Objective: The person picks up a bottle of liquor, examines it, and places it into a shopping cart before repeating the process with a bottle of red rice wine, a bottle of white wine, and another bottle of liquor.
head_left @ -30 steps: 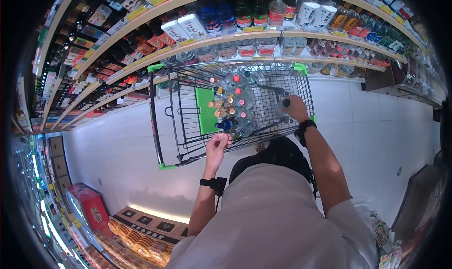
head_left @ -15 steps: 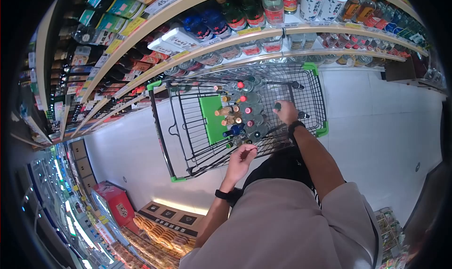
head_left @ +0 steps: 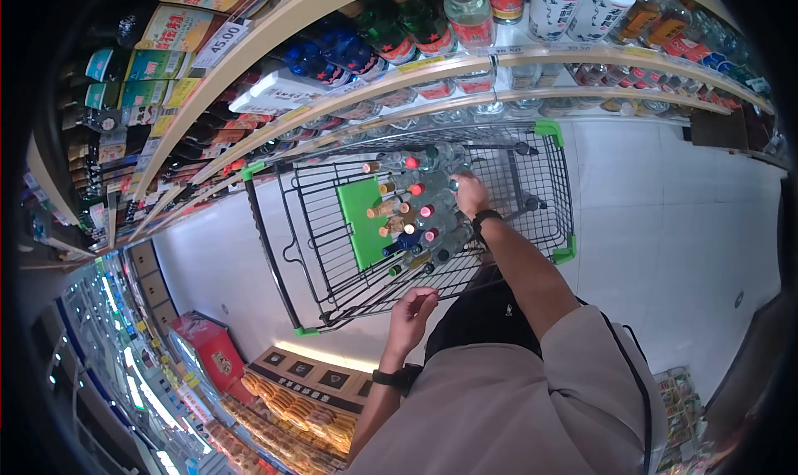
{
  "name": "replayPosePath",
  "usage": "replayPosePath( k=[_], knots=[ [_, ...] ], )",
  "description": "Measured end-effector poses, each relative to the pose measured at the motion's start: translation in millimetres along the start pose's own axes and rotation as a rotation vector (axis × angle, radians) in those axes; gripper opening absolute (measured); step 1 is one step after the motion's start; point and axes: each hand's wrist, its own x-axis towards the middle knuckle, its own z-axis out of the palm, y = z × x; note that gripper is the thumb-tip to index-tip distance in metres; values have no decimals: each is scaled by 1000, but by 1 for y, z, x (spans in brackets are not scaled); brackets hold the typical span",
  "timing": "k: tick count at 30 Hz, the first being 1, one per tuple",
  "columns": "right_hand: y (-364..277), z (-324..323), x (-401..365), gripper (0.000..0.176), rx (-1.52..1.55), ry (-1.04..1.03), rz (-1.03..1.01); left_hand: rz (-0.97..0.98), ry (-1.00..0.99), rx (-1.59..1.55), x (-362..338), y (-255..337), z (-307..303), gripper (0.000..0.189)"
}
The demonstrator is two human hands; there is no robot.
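A shopping cart (head_left: 287, 317) with green corners stands in front of me, and several glass bottles lie or lean in rows inside it. Clear bottles with red caps (head_left: 426, 211) fill its middle. A blue bottle (head_left: 403, 243) and amber-topped bottles (head_left: 386, 209) lie toward the green seat panel (head_left: 359, 226). My right hand (head_left: 472, 194) reaches into the basket, closed around the top of a bottle (head_left: 454, 184) among the others; its body is mostly hidden. Outside the cart's near side, my left hand (head_left: 411, 315) hovers with curled fingers and nothing visible in them.
Liquor shelves (head_left: 474, 59) curve along the cart's far side, carrying green, blue and clear bottles and white boxes. A bread display (head_left: 299, 413) and a red cooler (head_left: 212, 350) stand at the lower left. White tiled floor (head_left: 648, 226) stretches to the right.
My right hand has moved left with the bottle, from the open mesh end to the bottle rows. My left hand has drawn back slightly from the cart. The view has shifted a little.
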Motion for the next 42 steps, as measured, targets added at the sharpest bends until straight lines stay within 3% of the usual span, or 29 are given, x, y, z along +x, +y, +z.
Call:
replayPosePath(
  k=[9,12,30,42],
  knots=[
    [-12,8,25,27,42,-102,-25,-29,61,-38,2,-4,8,14],
    [-16,5,27,27,67,-27,-39,-38,62,-8,1,-1,12,15],
    [-18,19,26,41,62,-100,-73,-58,49,39,-7,7,-2,13],
    [-14,22,10,62,-49,-67,74,144,-84,34,-9,-18,-51,19]
  ],
)
